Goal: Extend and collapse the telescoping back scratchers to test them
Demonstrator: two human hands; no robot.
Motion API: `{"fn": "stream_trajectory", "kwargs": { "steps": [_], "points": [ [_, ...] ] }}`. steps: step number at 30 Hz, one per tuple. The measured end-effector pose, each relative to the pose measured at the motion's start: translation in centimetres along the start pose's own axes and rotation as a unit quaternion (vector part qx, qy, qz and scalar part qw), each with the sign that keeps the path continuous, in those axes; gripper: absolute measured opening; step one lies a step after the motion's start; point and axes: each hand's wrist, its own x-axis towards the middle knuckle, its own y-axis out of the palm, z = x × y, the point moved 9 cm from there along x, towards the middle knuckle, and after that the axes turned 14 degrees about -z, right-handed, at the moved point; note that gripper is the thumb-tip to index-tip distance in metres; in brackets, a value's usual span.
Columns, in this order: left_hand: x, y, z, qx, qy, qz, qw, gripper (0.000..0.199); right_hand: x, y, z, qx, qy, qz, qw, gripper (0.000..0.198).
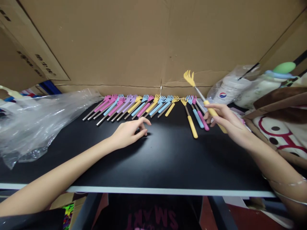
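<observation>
My right hand is closed round the handle of a yellow back scratcher, its claw-shaped head tilted up to the left above the table. Just left of that hand lie several finished-looking back scratchers: a yellow one, a blue one and a pink one. My left hand hovers over the table with fingers loosely curled and apart, nothing in it. Behind it stretches a row of pink, blue, purple and yellow back scratchers, heads toward the cardboard, many with metal rods beside their handles.
A clear plastic bag covers the table's left side. Cardboard stands upright along the back. At the right are a white Pepsi cup, a bottle with a green top and a cloth bag.
</observation>
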Motion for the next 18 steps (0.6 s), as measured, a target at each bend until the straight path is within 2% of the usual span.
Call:
{"fn": "stream_trajectory", "kwargs": {
  "steps": [4,10,13,18],
  "points": [
    [-0.1,0.1,0.0,0.039,0.01,0.003,0.999,0.021,0.1,0.6,-1.4,-0.079,0.029,0.055,0.995,0.04],
    [-0.1,0.2,0.1,0.054,0.021,0.014,0.998,0.029,1.2,1.1,-2.9,-0.214,0.044,0.086,0.972,0.042],
    [-0.2,0.4,0.1,0.071,0.025,0.027,0.997,0.03,1.8,1.8,-3.2,-0.296,0.049,0.101,0.948,0.044],
    [-0.2,0.4,0.1,0.081,0.023,0.031,0.996,0.031,2.2,3.0,-3.1,-0.434,0.069,0.117,0.891,0.05]
  ]
}}
